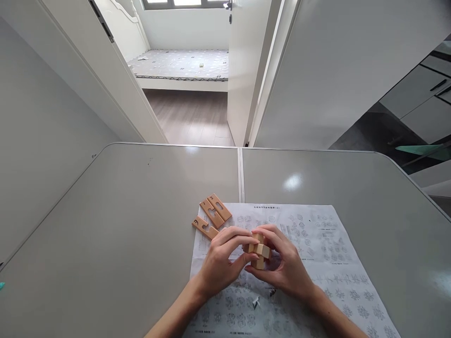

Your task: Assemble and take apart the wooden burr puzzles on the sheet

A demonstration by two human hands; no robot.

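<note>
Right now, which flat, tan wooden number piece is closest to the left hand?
The flat, tan wooden piece marked 3, next to the left hand; piece 1 and piece 2 lie together, farther away.

Open white door (246,61), patterned mattress (179,62), wood-look floor (192,112), bright window (187,2); pale grey walls (186,29)

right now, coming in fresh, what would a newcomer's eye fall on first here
Probably the interlocking wooden burr puzzle, held between the left hand and right hand over the printed diagram sheet. Next, the three wooden pieces numbered 1, 2 and 3, at the sheet's upper left corner. Beyond the table, past the open door, a patterned mattress lies on a white bed.
</note>
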